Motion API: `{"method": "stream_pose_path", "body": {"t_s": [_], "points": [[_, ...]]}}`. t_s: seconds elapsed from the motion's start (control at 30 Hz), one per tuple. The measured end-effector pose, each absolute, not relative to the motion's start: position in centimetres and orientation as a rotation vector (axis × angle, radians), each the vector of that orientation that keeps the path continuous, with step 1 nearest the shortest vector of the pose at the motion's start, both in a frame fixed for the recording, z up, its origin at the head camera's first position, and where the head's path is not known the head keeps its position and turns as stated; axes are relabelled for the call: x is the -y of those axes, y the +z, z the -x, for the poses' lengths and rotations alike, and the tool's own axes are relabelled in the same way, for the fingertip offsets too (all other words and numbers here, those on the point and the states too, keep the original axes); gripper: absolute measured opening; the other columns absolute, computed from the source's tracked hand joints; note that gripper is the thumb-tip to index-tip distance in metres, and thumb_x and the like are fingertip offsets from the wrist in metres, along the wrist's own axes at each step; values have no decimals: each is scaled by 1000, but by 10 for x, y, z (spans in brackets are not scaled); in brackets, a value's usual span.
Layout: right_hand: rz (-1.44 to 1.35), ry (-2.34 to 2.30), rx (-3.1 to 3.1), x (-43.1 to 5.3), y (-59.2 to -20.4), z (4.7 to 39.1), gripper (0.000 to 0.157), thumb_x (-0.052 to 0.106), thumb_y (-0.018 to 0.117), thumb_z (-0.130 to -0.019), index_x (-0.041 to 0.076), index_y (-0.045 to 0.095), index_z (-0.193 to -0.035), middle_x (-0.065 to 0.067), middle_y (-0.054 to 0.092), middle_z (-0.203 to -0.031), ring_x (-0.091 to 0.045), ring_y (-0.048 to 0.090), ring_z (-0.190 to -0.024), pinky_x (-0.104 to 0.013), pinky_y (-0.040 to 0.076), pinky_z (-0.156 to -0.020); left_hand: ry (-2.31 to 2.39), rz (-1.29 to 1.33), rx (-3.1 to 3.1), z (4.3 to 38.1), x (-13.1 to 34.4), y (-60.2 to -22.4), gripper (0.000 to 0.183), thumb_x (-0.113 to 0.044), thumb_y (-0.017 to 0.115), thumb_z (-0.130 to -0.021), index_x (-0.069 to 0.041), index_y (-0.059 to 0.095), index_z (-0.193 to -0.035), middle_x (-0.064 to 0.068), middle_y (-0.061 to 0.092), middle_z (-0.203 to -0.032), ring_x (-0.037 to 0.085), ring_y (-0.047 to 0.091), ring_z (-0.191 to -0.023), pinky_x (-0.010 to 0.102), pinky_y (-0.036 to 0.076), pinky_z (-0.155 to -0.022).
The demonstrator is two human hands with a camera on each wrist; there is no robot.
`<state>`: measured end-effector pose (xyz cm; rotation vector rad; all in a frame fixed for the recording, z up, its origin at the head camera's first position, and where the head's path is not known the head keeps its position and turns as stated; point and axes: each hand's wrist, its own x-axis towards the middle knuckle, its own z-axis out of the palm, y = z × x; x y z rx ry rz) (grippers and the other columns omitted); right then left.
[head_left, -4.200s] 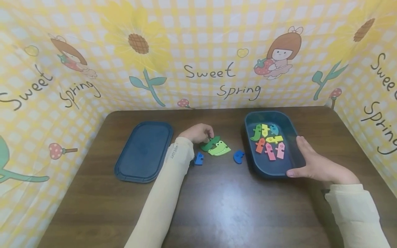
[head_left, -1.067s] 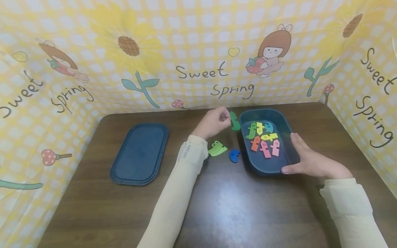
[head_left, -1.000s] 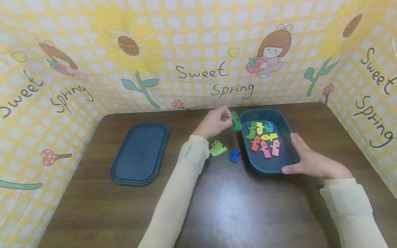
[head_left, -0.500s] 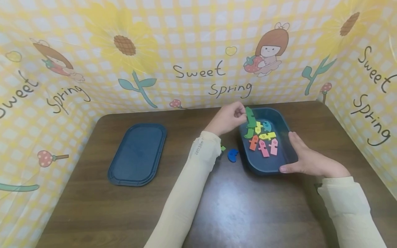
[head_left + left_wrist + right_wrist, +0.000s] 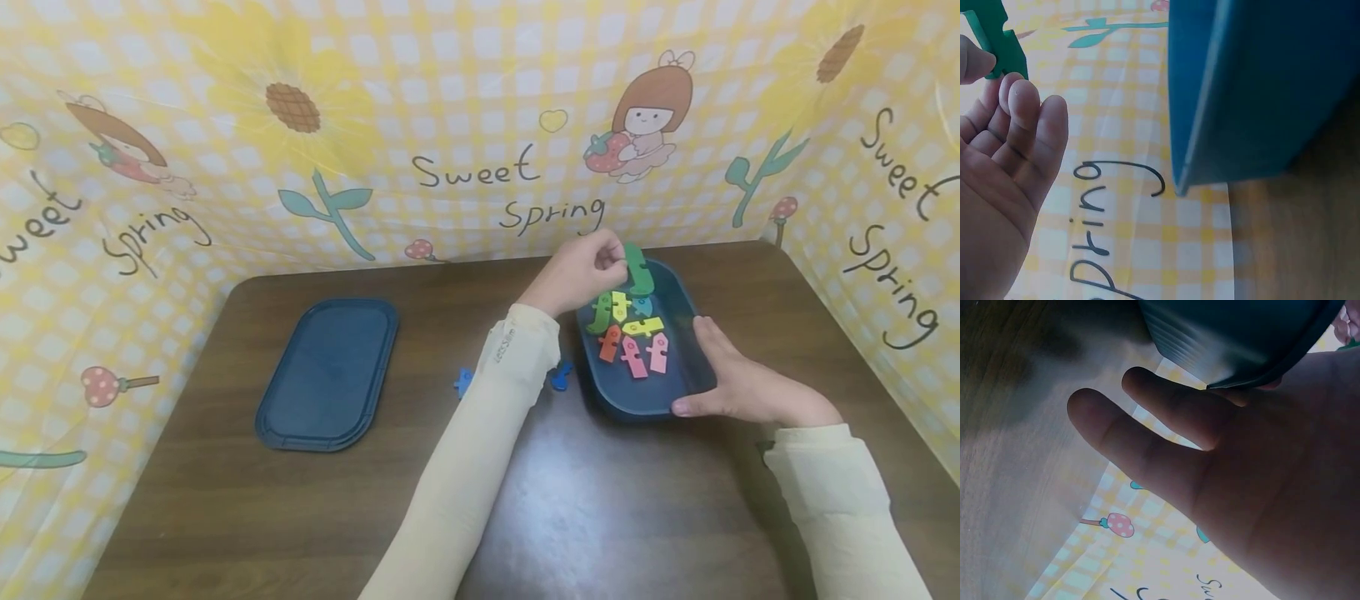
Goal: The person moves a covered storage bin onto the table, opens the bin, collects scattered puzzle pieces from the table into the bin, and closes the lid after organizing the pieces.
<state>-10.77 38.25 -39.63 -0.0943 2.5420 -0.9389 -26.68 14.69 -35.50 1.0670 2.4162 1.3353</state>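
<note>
High over the back of a dark blue box (image 5: 637, 410), my left hand (image 5: 573, 273) pinches a dark green puzzle piece (image 5: 640, 271) between thumb and fingertips. The left wrist view shows the same green piece (image 5: 1009, 50) upright at the fingertips, beside the box's wall (image 5: 1210, 100). Inside the box lie several colourful pieces, among them a green piece (image 5: 601, 315), an orange piece (image 5: 610, 343) and a pink piece (image 5: 658, 353). My right hand (image 5: 750, 390) rests against the box's near right corner, thumb and fingers spread; its fingers (image 5: 1147, 450) look straight in the right wrist view.
A flat dark blue lid (image 5: 330, 375) lies on the left of the brown table (image 5: 247, 500). Two blue pieces show either side of my left sleeve, one blue piece (image 5: 462, 382) left and another (image 5: 561, 377) right. A checked cloth (image 5: 465, 100) walls the table's back.
My left hand picked up the dark green piece beside the light green crocodile head and carried it right, over the box. My sleeve now hides the crocodile head. The right hand has stayed on the box.
</note>
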Motion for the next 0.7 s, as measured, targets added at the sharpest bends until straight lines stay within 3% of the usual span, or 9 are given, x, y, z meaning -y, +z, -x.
{"method": "stream_pose_path", "body": {"t_s": [0.7], "points": [[127, -972, -2538, -384, -397, 109, 137, 45, 84, -80, 1, -21, -155, -28, -22, -161, -52, -12, -146, -74, 15, -107, 1496, -1072, -2315, 256, -197, -344, 12, -14, 65, -94, -14, 59, -105, -3, 61, -98, 8, 56, -90, 16, 46, -78]]}}
